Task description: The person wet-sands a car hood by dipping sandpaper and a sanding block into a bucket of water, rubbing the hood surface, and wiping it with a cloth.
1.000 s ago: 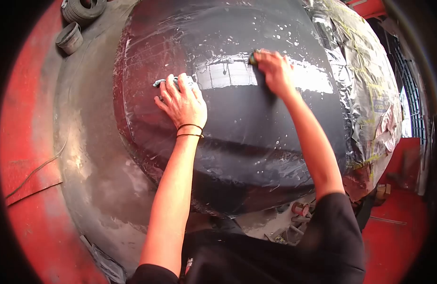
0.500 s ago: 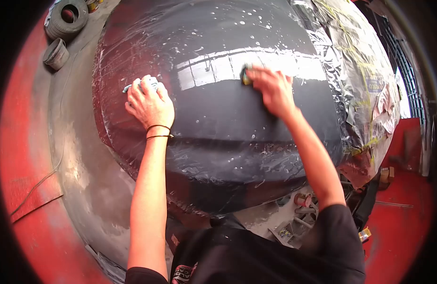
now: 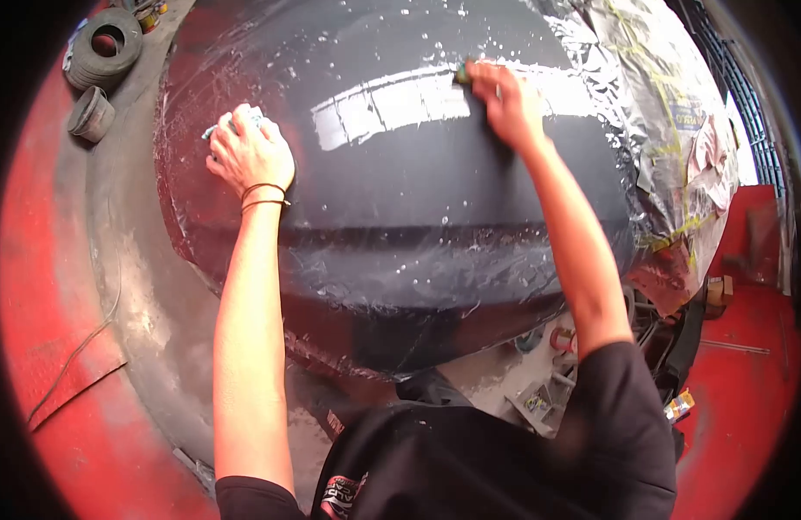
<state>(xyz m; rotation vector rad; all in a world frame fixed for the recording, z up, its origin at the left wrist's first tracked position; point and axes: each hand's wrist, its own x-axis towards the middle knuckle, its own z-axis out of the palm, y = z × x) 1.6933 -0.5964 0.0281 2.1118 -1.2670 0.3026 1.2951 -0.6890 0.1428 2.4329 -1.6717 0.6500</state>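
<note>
A large dark, wet, glossy car panel (image 3: 374, 191) fills the middle of the head view, with white droplets and streaks on it. My left hand (image 3: 255, 156) rests on its left part, fingers curled over a crumpled pale blue cloth (image 3: 257, 113). Farther right, my right hand (image 3: 515, 108) grips a small dark block (image 3: 462, 74), which looks like a sanding block, against the panel beside a bright window reflection. My fingers cover most of the block.
Plastic masking sheet (image 3: 678, 113) with yellow tape covers the car on the right. A tyre (image 3: 106, 65) and a bucket (image 3: 92, 117) stand on the floor at the upper left. A cable (image 3: 75, 351) lies at the left. Below the panel is a grey step-like object (image 3: 539, 407).
My right hand has slid the block farther away and to the right over the panel. My left hand stays at about the same spot on the panel; the view has shifted a little.
</note>
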